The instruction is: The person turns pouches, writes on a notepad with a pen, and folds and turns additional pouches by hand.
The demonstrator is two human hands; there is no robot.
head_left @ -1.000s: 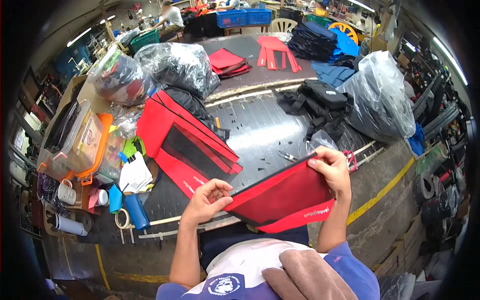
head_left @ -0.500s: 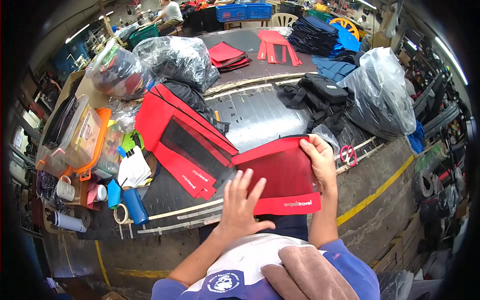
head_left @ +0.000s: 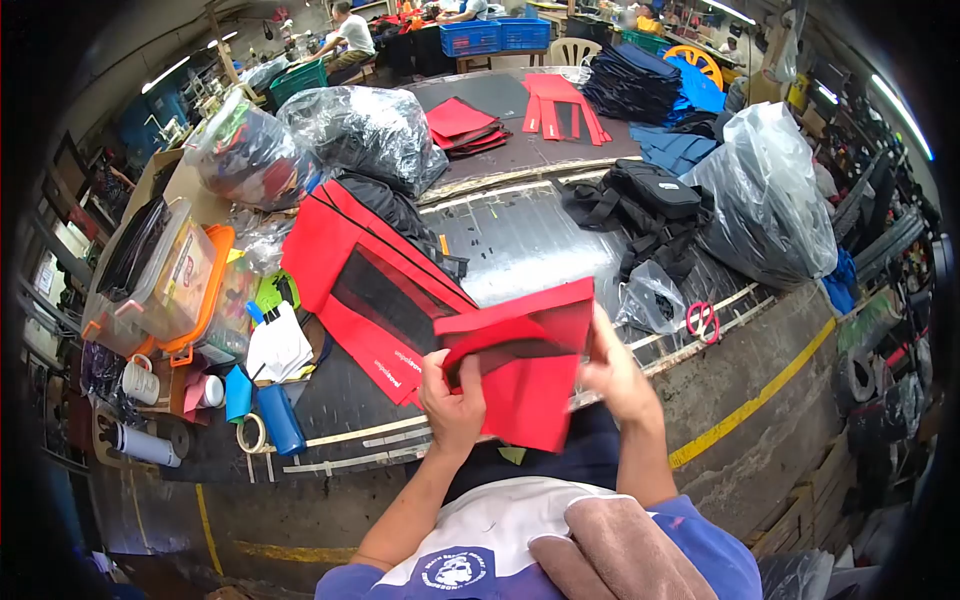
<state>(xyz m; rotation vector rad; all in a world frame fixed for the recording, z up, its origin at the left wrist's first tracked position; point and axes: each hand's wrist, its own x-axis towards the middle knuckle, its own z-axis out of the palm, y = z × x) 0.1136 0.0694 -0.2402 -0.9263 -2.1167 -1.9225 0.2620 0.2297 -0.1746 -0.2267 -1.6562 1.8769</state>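
In front of my body I hold a red fabric panel with a dark mesh window, bent and tilted above the table's front edge. My left hand is closed on its left side, the thumb over a folded red strip. My right hand is at the panel's right edge, slightly blurred, with part of its fingers hidden behind the fabric. Left of the panel, a stack of similar red and black mesh pieces with pale lettering lies on the table.
Pink-handled scissors lie right, near a black bag and a large plastic sack. A blue bottle, tape roll and plastic boxes stand left. More red pieces lie farther back; people sit beyond.
The panel has been turned, so its lettered strip no longer shows. My left hand has gone from spread fingers to gripping its left side. My right hand has moved down from the top corner.
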